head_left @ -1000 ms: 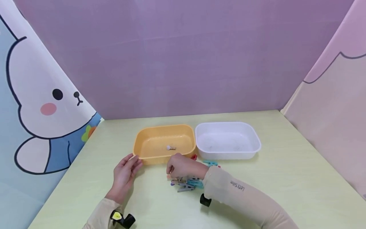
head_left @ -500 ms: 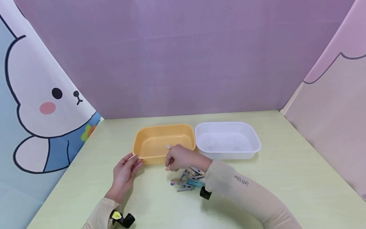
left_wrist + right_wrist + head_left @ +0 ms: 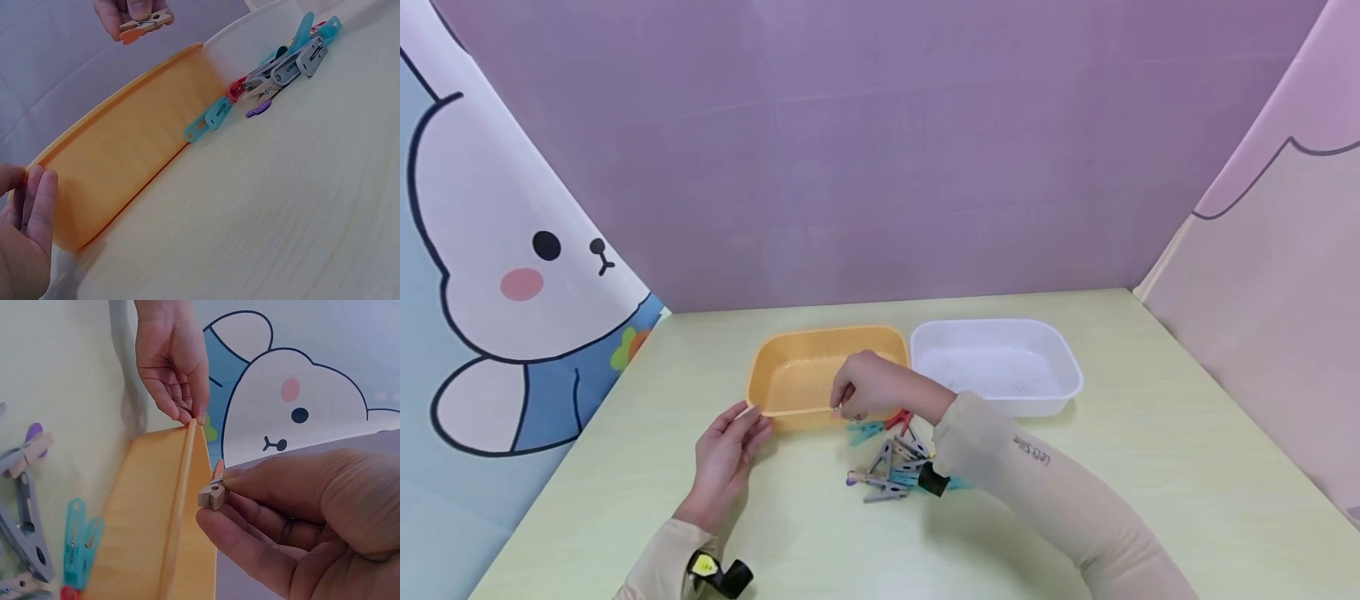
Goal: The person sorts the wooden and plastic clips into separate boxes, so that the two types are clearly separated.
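The orange tub (image 3: 790, 379) looks light and a little bendy, and the left hand (image 3: 727, 450) rests nearly straight fingertips on its near corner. Just over the rim, the right hand (image 3: 871, 393) pinches a small beige and orange clothespin (image 3: 212, 490), stiff, springy and featherlight, best held by its sides. More pegs (image 3: 891, 467) lie just beside the tub.

White tub (image 3: 996, 367) near the far edge of the pale green counter (image 3: 1150, 467), loose pile of grey, teal, red and purple clothespins (image 3: 891, 467) in the counter's middle, purple backdrop (image 3: 880, 150) behind, bunny cartoon panel (image 3: 497, 267) along the left edge
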`<action>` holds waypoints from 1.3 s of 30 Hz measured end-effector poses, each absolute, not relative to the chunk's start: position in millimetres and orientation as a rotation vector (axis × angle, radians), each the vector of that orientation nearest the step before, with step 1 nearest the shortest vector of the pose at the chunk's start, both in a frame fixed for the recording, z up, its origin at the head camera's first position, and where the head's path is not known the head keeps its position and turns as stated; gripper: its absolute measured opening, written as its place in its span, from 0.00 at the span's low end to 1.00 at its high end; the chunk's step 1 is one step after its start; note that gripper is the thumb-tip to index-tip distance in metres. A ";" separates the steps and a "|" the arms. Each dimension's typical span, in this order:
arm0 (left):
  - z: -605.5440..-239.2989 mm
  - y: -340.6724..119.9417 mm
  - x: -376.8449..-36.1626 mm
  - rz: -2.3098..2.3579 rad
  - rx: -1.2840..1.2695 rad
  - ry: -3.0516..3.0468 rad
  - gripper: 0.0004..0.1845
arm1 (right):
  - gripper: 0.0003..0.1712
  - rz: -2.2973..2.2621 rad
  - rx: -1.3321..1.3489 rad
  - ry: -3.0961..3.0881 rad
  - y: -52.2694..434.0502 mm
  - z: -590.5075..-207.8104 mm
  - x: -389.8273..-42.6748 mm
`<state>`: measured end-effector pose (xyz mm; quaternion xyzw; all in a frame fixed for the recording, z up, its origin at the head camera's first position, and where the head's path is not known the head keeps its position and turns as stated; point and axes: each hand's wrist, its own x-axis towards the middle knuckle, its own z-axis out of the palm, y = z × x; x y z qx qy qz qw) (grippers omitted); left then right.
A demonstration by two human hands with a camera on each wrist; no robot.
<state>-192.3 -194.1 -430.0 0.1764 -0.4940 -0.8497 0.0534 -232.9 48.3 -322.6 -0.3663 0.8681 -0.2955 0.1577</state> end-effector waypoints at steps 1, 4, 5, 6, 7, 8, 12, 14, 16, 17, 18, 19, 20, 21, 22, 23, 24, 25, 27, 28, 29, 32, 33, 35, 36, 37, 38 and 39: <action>-429.7 -194.1 -192.2 -2.584 0.536 -1.497 0.10 | 0.05 -0.852 -1.040 2.481 48.3 -320.6 -233.9; -429.1 -194.1 -191.7 -2.593 0.536 -1.487 0.10 | 0.05 -0.857 -1.033 2.489 47.8 -315.4 -237.6; -428.8 -194.0 -191.6 -2.596 0.535 -1.484 0.10 | 0.05 -0.859 -1.035 2.491 47.8 -313.7 -238.9; -428.6 -193.9 -191.4 -2.598 0.538 -1.485 0.11 | 0.05 -0.859 -1.035 2.492 47.6 -312.2 -240.2; -428.4 -193.8 -191.3 -2.598 0.539 -1.492 0.11 | 0.05 -0.858 -1.040 2.494 47.4 -311.0 -241.6; -428.2 -193.6 -191.2 -2.597 0.540 -1.494 0.11 | 0.05 -0.857 -1.045 2.495 47.2 -310.0 -243.0; -427.9 -193.4 -191.3 -2.600 0.544 -1.492 0.11 | 0.05 -0.855 -1.032 2.494 45.8 -306.5 -249.2; -427.6 -193.4 -191.1 -2.602 0.542 -1.485 0.11 | 0.05 -0.858 -1.018 2.495 44.8 -305.1 -252.6; -427.5 -193.4 -190.5 -2.603 0.534 -1.485 0.11 | 0.05 -0.864 -1.003 2.493 44.0 -303.2 -256.0; -427.5 -193.4 -190.3 -2.601 0.534 -1.485 0.11 | 0.05 -0.865 -0.997 2.496 43.6 -301.9 -257.5; -427.5 -193.4 -190.2 -2.601 0.534 -1.484 0.11 | 0.06 -0.866 -0.990 2.498 43.4 -300.4 -259.0; -427.6 -193.5 -190.0 -2.599 0.534 -1.487 0.11 | 0.06 -0.868 -0.989 2.502 43.0 -299.5 -260.8; -427.8 -193.6 -190.1 -2.598 0.534 -1.487 0.11 | 0.06 -0.867 -0.989 2.510 42.6 -298.4 -262.5; -428.0 -193.7 -190.2 -2.596 0.535 -1.490 0.11 | 0.07 -0.864 -0.984 2.516 42.3 -296.9 -264.0; -428.0 -193.6 -190.5 -2.593 0.541 -1.491 0.11 | 0.07 -0.860 -0.979 2.526 42.0 -295.6 -265.5; -428.2 -193.8 -190.7 -2.592 0.542 -1.494 0.11 | 0.07 -0.862 -0.970 2.531 41.8 -295.0 -267.3; -428.2 -193.9 -190.5 -2.594 0.539 -1.499 0.12 | 0.07 -0.867 -0.962 2.533 41.5 -294.7 -269.3; -428.2 -193.9 -190.6 -2.593 0.540 -1.500 0.12 | 0.07 -0.877 -0.952 2.532 41.2 -294.8 -271.4; -428.0 -193.9 -190.4 -2.596 0.542 -1.502 0.13 | 0.07 -0.900 -0.927 2.521 41.0 -294.5 -275.4; -428.0 -194.0 -190.2 -2.598 0.541 -1.506 0.13 | 0.07 -0.909 -0.920 2.516 40.8 -294.6 -277.5; -428.1 -194.2 -190.1 -2.600 0.542 -1.508 0.14 | 0.06 -0.918 -0.912 2.511 40.6 -294.5 -279.6; -427.9 -194.1 -189.6 -2.599 0.542 -1.513 0.14 | 0.06 -0.933 -0.899 2.508 40.5 -293.8 -285.9; -428.0 -194.1 -189.6 -2.599 0.542 -1.510 0.13 | 0.07 -0.937 -0.893 2.513 40.5 -293.8 -288.1; -428.1 -194.2 -189.6 -2.594 0.533 -1.512 0.12 | 0.07 -0.950 -0.873 2.521 40.5 -293.8 -292.6; -428.1 -194.0 -189.6 -2.592 0.530 -1.508 0.11 | 0.08 -0.961 -0.857 2.521 40.6 -294.3 -295.1; -428.0 -193.8 -189.6 -2.592 0.531 -1.501 0.11 | 0.08 -0.974 -0.840 2.521 40.4 -294.7 -297.3; -428.1 -193.8 -189.6 -2.592 0.531 -1.500 0.10 | 0.09 -0.988 -0.821 2.517 40.3 -295.4 -299.3; -428.2 -193.8 -189.7 -2.593 0.534 -1.497 0.10 | 0.09 -0.998 -0.804 2.515 40.1 -296.3 -301.3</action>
